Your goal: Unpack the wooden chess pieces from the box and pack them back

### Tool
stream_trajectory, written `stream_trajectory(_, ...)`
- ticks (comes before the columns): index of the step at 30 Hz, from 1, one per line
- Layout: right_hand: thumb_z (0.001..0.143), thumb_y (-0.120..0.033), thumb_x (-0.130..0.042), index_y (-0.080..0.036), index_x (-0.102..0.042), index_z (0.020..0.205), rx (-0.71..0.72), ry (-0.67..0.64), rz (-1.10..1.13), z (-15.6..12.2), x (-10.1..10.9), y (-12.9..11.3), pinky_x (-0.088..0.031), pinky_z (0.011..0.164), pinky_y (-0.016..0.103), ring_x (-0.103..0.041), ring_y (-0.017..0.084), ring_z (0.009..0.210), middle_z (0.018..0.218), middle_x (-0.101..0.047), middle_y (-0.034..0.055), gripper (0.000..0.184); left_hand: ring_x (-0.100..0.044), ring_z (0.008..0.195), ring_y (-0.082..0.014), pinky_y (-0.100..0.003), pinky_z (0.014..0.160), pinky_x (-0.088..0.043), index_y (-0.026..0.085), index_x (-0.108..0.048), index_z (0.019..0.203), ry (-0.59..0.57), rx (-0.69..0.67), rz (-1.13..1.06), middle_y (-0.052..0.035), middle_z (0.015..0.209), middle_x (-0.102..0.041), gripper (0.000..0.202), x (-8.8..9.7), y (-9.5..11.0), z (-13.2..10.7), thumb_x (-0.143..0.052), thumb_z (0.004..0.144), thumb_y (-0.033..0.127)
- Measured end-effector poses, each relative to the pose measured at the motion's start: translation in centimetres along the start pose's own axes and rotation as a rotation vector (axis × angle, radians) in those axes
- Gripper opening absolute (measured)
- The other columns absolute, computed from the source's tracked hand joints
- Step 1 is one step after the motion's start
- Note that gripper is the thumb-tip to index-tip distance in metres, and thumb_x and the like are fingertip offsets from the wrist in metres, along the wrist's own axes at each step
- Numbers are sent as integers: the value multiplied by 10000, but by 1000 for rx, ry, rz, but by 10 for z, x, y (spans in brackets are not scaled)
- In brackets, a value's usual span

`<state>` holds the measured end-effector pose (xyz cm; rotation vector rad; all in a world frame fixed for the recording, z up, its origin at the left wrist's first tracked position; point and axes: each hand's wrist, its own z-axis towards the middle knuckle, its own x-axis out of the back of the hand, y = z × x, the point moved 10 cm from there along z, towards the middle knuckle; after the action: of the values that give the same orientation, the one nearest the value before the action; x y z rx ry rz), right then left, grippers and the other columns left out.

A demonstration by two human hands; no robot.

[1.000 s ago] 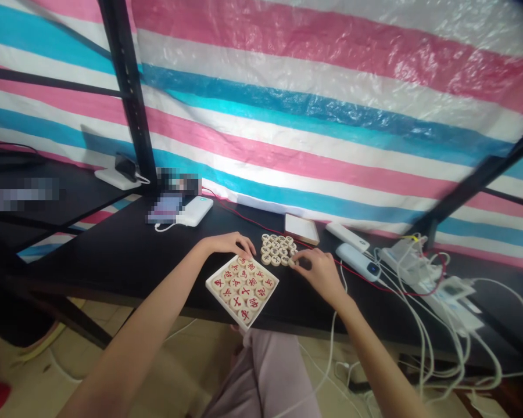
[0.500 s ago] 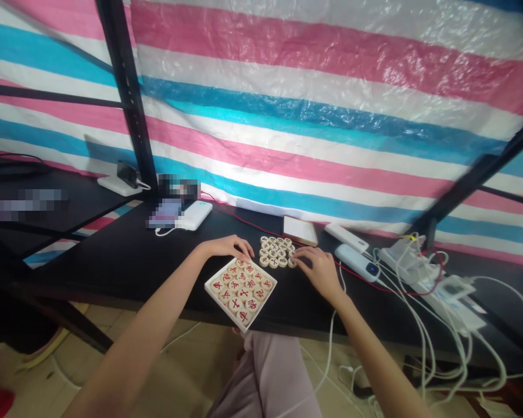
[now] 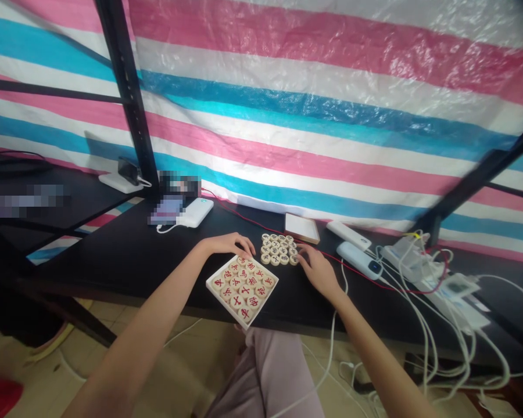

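Note:
A square white box (image 3: 225, 305) full of round xiangqi pieces with red characters (image 3: 244, 289) stands cornerwise at the desk's front edge. Beyond it, to the right, xiangqi pieces with dark characters (image 3: 279, 249) lie face up in tight rows on the black desk. My left hand (image 3: 230, 244) rests by the box's far corner, thumb at the rim, fingers loosely apart and pointing toward the dark pieces. At the right side of those rows, my right hand (image 3: 317, 268) touches the edge pieces with its bent fingertips, and the fingers are partly apart.
A shallow box lid (image 3: 303, 228) lies behind the dark pieces. To the right are a white power bank (image 3: 348, 235), a pale blue power bank (image 3: 359, 260) and a power strip (image 3: 455, 302) with tangled cables. Another white power bank (image 3: 196, 212) lies left. Striped sheeting hangs behind.
My right hand has shifted slightly along the right side of the dark pieces, whose rows look straighter and tighter. My left hand stays by the box corner. The whole view has tilted slightly.

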<state>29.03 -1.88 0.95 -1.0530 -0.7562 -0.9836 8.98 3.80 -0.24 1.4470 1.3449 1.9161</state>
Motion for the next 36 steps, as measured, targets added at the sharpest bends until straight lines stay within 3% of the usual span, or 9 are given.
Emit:
stream_trajectory(9,892,-401,-431,-263,-487,1256,2,24,-82,-9,4,-6,-433,784,352,-572,222,945,1058,-652,32,393,-578,981,-183,-233,801,-417,213,-750,838,0,8,-20,-41,1093,-639,223,0,-1,0,-686,732,399)
stream_trajectory(13,893,-394,-427,-242,-506,1230,-27,73,-8,-13,14,-9,-438,749,337,-590,198,866,1020,-654,38,378,-582,973,-182,-237,802,-419,210,-751,830,7,5,-17,-44,1080,-640,202,0,-1,0,-695,728,376)
stream_trajectory(15,897,-381,-431,-245,-524,1216,24,56,54,-16,18,-25,-438,753,327,-591,178,842,1044,-643,41,358,-583,968,-178,-235,805,-416,212,-751,833,5,-1,-12,-42,1076,-641,193,0,0,1,-695,730,366)
stream_trajectory(17,903,-369,-443,-278,-562,1184,144,-10,73,-21,18,-56,-424,787,322,-580,176,915,1095,-627,38,319,-582,966,-175,-233,805,-415,215,-751,840,-1,-6,-8,-40,1077,-641,194,-1,2,1,-694,732,365)
stream_trajectory(20,903,-381,-473,-347,-599,1143,326,-138,1,-31,12,-110,-381,829,330,-540,184,1025,1124,-622,9,273,-579,963,-173,-231,807,-410,215,-751,851,-7,-7,4,-38,1073,-644,203,-1,6,0,-691,734,369)
stream_trajectory(23,899,-383,-487,-326,-626,1113,405,-203,-115,-32,1,-145,-364,818,332,-541,185,982,1068,-643,17,261,-577,960,-170,-231,815,-402,210,-749,849,-8,-4,12,-35,1076,-643,207,-2,7,-1,-664,759,377)
stream_trajectory(31,893,-286,-481,-262,-609,1124,443,-243,-380,-14,-27,-168,-410,718,305,-574,213,932,980,-656,65,265,-573,954,-167,-236,843,-388,193,-741,835,5,-13,20,-35,1072,-641,227,0,1,1,-632,787,386)
stream_trajectory(36,897,-225,-442,-177,-568,1181,397,-350,-478,-10,-33,-172,-438,617,282,-640,220,799,881,-683,111,314,-576,946,-170,-234,817,-403,187,-743,844,-2,-24,-9,-49,1061,-646,226,-1,1,1,-657,765,380)
